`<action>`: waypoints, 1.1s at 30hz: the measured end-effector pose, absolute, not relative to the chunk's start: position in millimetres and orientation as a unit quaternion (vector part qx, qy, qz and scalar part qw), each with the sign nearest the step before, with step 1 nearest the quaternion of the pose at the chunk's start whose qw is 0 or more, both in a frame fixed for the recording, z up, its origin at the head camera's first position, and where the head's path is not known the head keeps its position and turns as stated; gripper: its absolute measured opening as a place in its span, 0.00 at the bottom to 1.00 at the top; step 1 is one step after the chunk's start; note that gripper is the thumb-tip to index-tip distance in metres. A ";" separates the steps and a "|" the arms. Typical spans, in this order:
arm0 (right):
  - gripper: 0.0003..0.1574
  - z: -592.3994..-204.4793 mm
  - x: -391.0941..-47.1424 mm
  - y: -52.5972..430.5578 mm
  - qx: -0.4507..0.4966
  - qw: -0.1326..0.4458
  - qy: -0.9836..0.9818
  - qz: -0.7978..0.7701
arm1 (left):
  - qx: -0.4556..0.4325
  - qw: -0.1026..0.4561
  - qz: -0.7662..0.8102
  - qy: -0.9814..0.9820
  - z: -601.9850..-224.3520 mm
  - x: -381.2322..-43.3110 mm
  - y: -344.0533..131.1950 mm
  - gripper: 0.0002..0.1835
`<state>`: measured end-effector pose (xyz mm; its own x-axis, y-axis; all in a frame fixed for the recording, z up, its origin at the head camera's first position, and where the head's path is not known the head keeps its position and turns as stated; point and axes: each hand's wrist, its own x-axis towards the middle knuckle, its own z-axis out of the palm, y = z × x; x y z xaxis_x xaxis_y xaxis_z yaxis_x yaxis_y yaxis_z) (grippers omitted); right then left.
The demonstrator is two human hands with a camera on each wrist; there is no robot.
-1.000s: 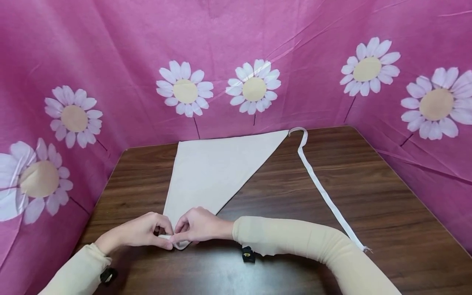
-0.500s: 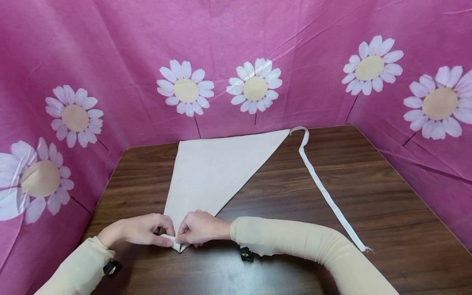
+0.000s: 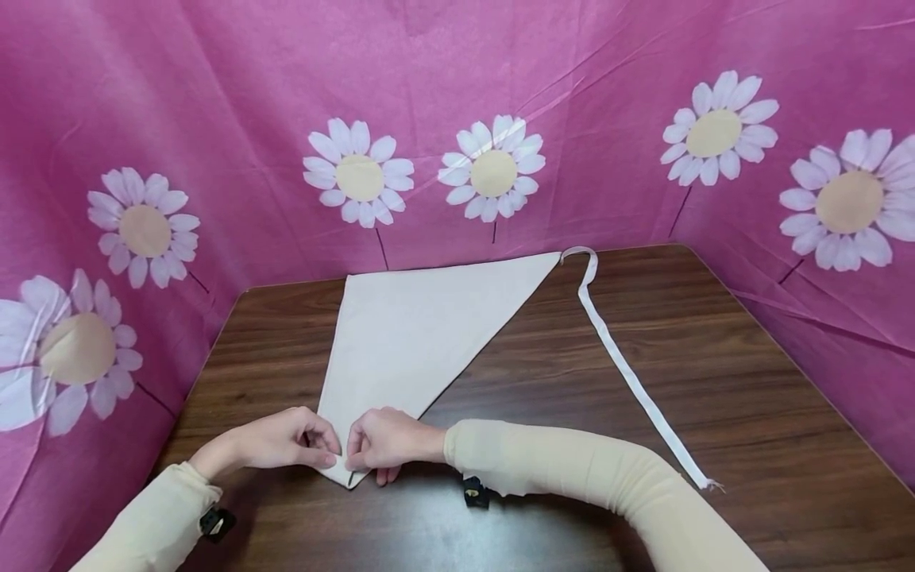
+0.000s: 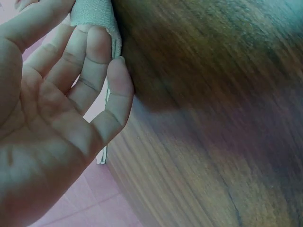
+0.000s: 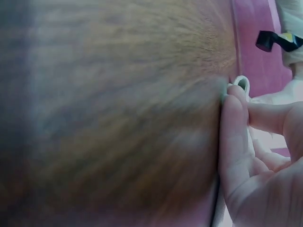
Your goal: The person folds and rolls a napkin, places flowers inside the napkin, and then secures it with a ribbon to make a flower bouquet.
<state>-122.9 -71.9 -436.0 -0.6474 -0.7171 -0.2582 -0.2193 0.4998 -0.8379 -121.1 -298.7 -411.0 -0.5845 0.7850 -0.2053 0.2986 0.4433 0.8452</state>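
An off-white cloth point(image 3: 411, 338), roughly triangular, lies flat with its narrow corner toward me in the head view. My left hand point(image 3: 289, 439) pinches the left side of that corner between thumb and fingers. Just to its right, my right hand point(image 3: 391, 439) pinches the same corner, thumb against fingers. A short dark line point(image 3: 350, 479) shows near the tip. In the left wrist view, folded cloth point(image 4: 94, 13) sits at the fingertips. The right wrist view has a small loop of cloth point(image 5: 242, 81) standing up beyond the thumb and fingertips.
A white tape point(image 3: 629, 373) runs from the cloth's far right corner down the right side of the brown wooden table point(image 3: 543, 389), ending in a frayed tip. Pink flowered fabric point(image 3: 429, 63) hangs behind and on both sides.
The near corner has gone from a bunched, rounded fold to a flatter pointed tip, with the dark line now showing. The right hand has shifted slightly right; the left stays almost in place.
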 end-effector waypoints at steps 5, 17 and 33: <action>0.06 -435.8 -123.9 -68.2 -0.237 0.352 0.770 -0.476 | 0.335 0.300 0.422 0.787 -414.6 -121.9 -299.9 0.03; 0.11 -433.7 -110.2 -70.0 -0.281 0.296 0.804 -0.433 | 0.329 0.282 0.428 0.793 -421.5 -123.7 -302.1 0.07; 0.03 -433.4 -118.7 -67.9 -0.352 0.275 0.814 -0.371 | 0.426 0.200 0.363 0.804 -421.9 -122.1 -306.1 0.16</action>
